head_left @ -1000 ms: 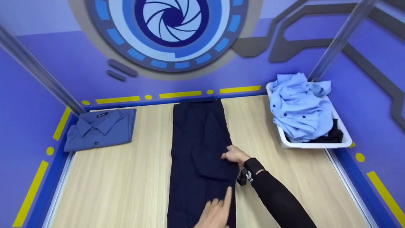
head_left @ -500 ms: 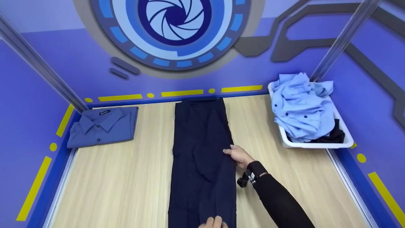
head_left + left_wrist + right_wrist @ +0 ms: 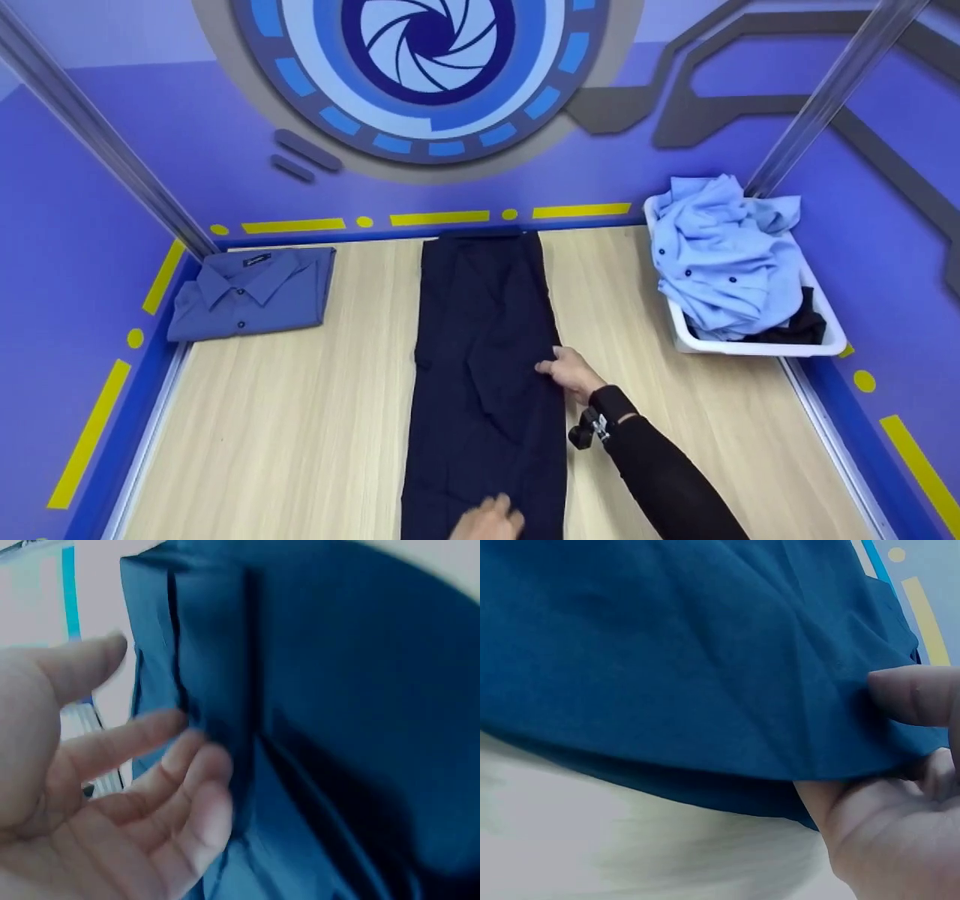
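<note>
Dark navy trousers [image 3: 484,315], folded lengthwise, lie down the middle of the table with the narrow top end near the back wall. My right hand [image 3: 574,373] pinches their right edge about halfway down. In the right wrist view the thumb of that right hand [image 3: 915,821] lies on top of the cloth and the other fingers go under it. My left hand [image 3: 489,519] is over the lower part of the trousers, partly cut off by the frame. Seen from the left wrist, the left hand [image 3: 127,802] has loosely bent, spread fingers beside the cloth and grips nothing.
A folded blue-grey shirt [image 3: 255,300] lies at the back left of the pale wooden table [image 3: 300,420]. At the back right stands a white basket [image 3: 757,346] heaped with a light blue shirt [image 3: 727,255] and a black cloth [image 3: 802,326]. Printed blue walls enclose the table.
My left hand moved down toward the near edge, then a little left and up, its pointing finger now relaxed. The right hand keeps its place on the edge while the trousers' surface lies flatter.
</note>
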Motion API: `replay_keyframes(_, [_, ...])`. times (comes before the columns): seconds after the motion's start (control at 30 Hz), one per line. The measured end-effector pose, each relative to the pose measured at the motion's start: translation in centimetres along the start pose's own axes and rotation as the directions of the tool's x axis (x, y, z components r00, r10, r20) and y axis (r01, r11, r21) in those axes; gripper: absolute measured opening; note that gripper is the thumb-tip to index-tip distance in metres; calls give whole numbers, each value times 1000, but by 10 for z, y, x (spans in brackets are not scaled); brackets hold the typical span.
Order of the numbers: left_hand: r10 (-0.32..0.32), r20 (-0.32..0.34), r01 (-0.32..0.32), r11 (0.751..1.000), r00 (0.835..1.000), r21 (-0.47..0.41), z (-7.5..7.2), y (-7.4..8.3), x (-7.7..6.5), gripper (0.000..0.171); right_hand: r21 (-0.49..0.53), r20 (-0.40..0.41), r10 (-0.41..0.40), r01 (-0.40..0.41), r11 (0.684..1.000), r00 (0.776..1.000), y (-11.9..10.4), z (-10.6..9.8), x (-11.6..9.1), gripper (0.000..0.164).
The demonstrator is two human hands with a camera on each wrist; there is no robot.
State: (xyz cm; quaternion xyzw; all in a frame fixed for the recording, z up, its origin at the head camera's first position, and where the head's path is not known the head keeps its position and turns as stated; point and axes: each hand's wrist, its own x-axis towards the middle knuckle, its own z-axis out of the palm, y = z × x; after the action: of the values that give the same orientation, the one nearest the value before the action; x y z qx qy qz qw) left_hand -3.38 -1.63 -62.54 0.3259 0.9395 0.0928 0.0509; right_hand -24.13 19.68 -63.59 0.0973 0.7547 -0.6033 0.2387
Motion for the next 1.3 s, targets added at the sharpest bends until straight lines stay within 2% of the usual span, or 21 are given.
replay_keyframes(0.07, [-37, -71, 35, 999, 997, -41, -15, -12, 11, 19, -19, -18, -13, 13, 1000, 1000, -1, -1, 3, 45])
replay_keyframes(0.13, [-78, -143, 68, 995, 987, -75, -26, -29, 27, 18, -37, -37, -31, 30, 999, 999, -2, -2, 7, 42])
replay_keyframes(0.2, [-136, -194, 115, 986, 972, -118, -29, -51, 48, 16, -56, -57, -38, 35, 998, 998, -3, -2, 11, 38])
replay_keyframes(0.27, [-193, -246, 156, 974, 950, -162, -38, -72, 74, 15, -69, -68, -45, 40, 997, 997, -5, -2, 15, 37])
replay_keyframes(0.33, [-279, -252, 219, 946, 927, -240, -45, -92, 100, 19, -95, -91, -62, 53, 994, 994, -9, -2, 19, 36])
replay_keyframes(0.43, [-387, -246, 295, 894, 889, -338, -51, -117, 134, 24, -124, -136, -94, 77, 989, 986, -17, -2, 27, 26])
replay_keyframes(0.57, [-485, -178, 371, 817, 856, -441, -47, -137, 165, 30, -132, -185, -152, 129, 983, 971, -35, -4, 41, 33])
replay_keyframes(0.63, [-520, -142, 401, 780, 842, -482, -42, -142, 172, 33, -142, -185, -192, 167, 976, 964, -44, -7, 50, 46])
replay_keyframes(0.7, [-549, -113, 424, 745, 828, -514, -37, -146, 177, 35, -157, -154, -229, 205, 966, 961, -54, -10, 57, 50])
replay_keyframes(0.83, [-577, -126, 423, 712, 807, -560, -28, -151, 180, 31, -182, -66, -237, 221, 958, 969, -73, -17, 73, 45])
replay_keyframes(0.93, [-572, -142, 390, 699, 808, -600, -25, -155, 181, 26, -171, -8, -211, 206, 963, 978, -84, -20, 84, 46])
replay_keyframes(1.03, [-567, -150, 361, 684, 810, -634, -25, -158, 182, 17, -136, 19, -201, 202, 970, 979, -91, -22, 94, 48])
replay_keyframes(1.1, [-571, -156, 349, 671, 806, -654, -25, -162, 182, 11, -87, 12, -208, 208, 974, 978, -95, -23, 98, 48])
replay_keyframes(1.23, [-614, -156, 360, 629, 774, -689, -28, -169, 182, 9, 50, -22, -233, 234, 971, 972, -102, -23, 106, 51])
replay_keyframes(1.3, [-634, -138, 377, 606, 761, -701, -29, -173, 182, 11, 90, -14, -230, 230, 969, 973, -104, -24, 110, 57])
